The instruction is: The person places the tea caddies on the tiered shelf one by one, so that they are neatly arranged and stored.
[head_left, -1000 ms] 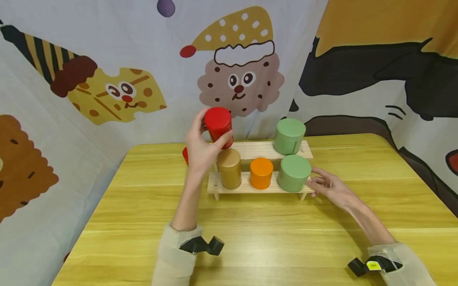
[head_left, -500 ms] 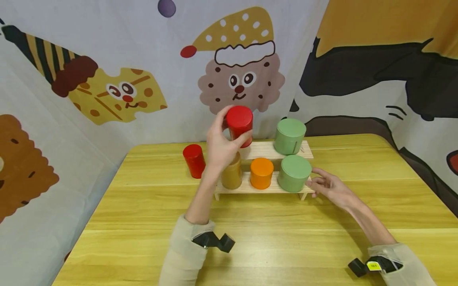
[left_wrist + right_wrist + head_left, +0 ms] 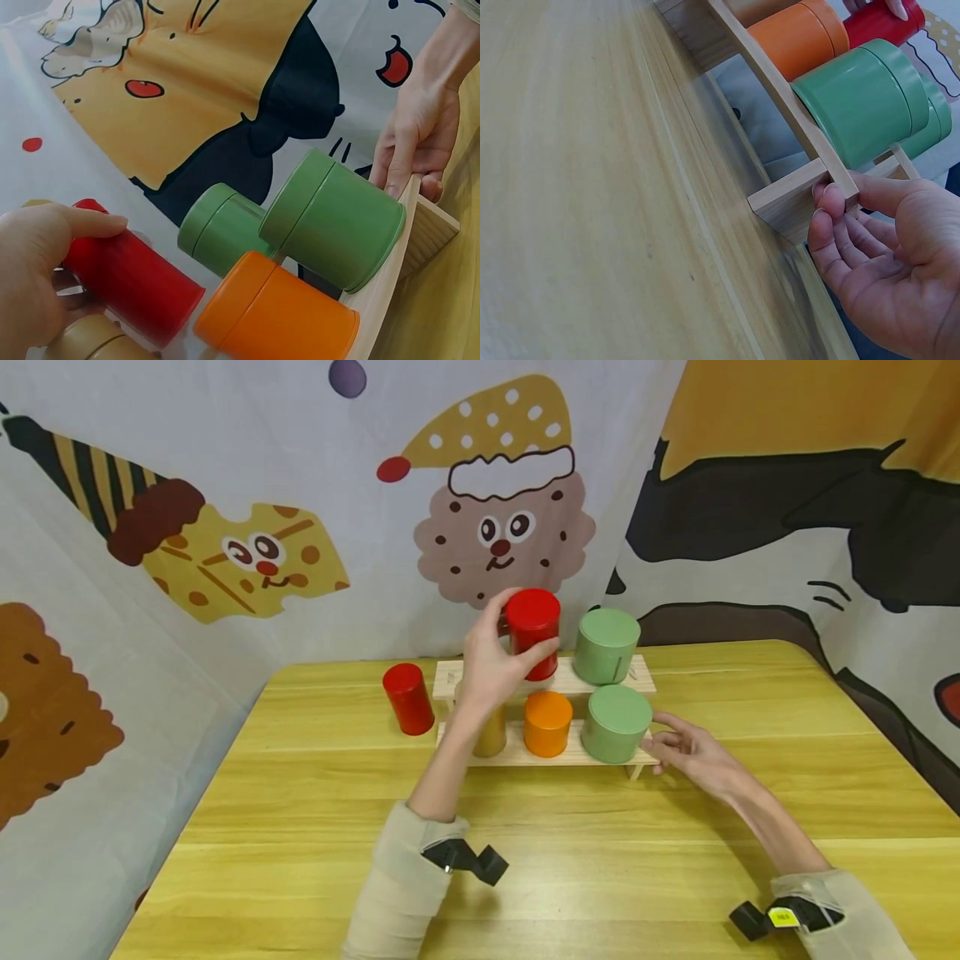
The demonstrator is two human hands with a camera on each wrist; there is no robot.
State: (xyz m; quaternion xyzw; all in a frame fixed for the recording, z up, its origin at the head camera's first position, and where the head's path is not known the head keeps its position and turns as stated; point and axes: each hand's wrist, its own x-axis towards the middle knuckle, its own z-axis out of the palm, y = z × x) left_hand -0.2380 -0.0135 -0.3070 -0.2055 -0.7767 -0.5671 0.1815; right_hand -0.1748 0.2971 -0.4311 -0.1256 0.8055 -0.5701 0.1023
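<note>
My left hand (image 3: 489,664) grips a red cylindrical canister (image 3: 534,631) around its sides, thumb at the front. Its base is at the upper tier (image 3: 448,673) of a two-step wooden rack, left of a green canister (image 3: 606,647); whether it touches the wood I cannot tell. With thumb and fingers, my right hand (image 3: 900,262) pinches the right end of the rack's lower tier (image 3: 810,135). On that tier stand a gold canister (image 3: 491,732), partly behind my left hand, an orange canister (image 3: 547,724) and another green one (image 3: 617,724).
A second red canister (image 3: 409,700) stands on the wooden table (image 3: 555,860), left of the rack. Behind the table hangs a cloth (image 3: 360,543) printed with cartoon figures.
My left hand has carried the red canister rightward along the upper tier, then slightly down. The red canister on the table has come into full view. My right hand has stayed put.
</note>
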